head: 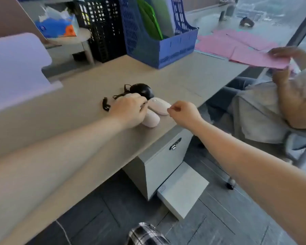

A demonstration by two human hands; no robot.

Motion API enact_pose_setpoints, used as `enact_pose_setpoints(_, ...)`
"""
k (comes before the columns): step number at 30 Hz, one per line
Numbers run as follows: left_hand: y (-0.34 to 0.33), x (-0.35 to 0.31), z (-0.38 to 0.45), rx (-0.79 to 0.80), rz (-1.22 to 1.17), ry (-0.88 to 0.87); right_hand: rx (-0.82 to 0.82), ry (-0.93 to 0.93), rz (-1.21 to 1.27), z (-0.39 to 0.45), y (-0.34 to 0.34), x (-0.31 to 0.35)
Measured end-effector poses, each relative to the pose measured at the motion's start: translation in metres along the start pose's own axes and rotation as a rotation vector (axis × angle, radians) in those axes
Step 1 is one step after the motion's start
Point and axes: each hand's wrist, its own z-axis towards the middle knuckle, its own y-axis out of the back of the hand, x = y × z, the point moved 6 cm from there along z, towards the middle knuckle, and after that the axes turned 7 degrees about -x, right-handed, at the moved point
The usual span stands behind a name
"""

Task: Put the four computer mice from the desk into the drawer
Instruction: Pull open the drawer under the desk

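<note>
Mice: three visible, clustered on the worktop [78, 96] near its front edge, above the drawer unit [166, 156].

- Black mouse [143, 90]: farthest back of the cluster, its cable [120, 94] bunched to the left, plug end [105, 104] lying apart on the worktop.
- White mouse [160, 106]: just in front of the black one, at the right of the cluster, lying flat.
- Second white mouse [150, 119]: nearest the front edge, touching the first white one; partly under my left hand [129, 110].
- A fourth mouse: cannot tell; my left hand covers that spot.

My left hand: palm down over the cluster's left side, fingers [140, 103] curled onto the mice; whether they grip one I cannot tell.

My right hand [184, 113]: at the right end of the white mouse, fingers pinched loosely together beside it, touching or nearly so; nothing lifted.

Drawer unit: below the cluster, under the worktop, front shut, lock [174, 144] on its face.

Behind the cluster: blue file rack [159, 41] and black rack [102, 29]. Right of the cluster: another person's hands holding pink paper [265, 59].
</note>
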Motion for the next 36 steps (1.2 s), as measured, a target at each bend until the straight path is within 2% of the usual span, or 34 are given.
enact_pose_setpoints(4, -0.029, -0.017, -0.015, -0.136, -0.015, -0.006, -0.081, -0.030, 0.090, -0.005, -0.009, -0.069)
enact_pose_setpoints(10, -0.048, -0.026, -0.045, -0.240, -0.039, -0.029, 0.034, -0.168, 0.194, -0.012, -0.050, -0.139)
enact_pose_setpoints(14, -0.060, -0.021, -0.039, -0.128, -0.063, -0.012, 0.211, -0.320, 0.275, -0.015, -0.087, -0.163)
enact_pose_setpoints(16, -0.068, -0.018, -0.040, -0.076, -0.098, -0.035, 0.248, -0.358, 0.294, -0.008, -0.102, -0.168)
enact_pose_setpoints(18, -0.074, -0.018, -0.050, -0.089, -0.119, -0.064, 0.278, -0.396, 0.319, -0.005, -0.115, -0.171)
enact_pose_setpoints(24, -0.076, -0.013, -0.073, -0.123, -0.111, -0.078, 0.291, -0.558, 0.487, -0.007, -0.131, -0.183)
enact_pose_setpoints(31, -0.073, -0.014, -0.084, -0.088, -0.044, -0.125, 0.214, -0.563, 0.596, -0.013, -0.138, -0.188)
enact_pose_setpoints(36, -0.072, -0.014, -0.084, -0.080, -0.011, -0.108, 0.202, -0.545, 0.560, -0.019, -0.129, -0.191)
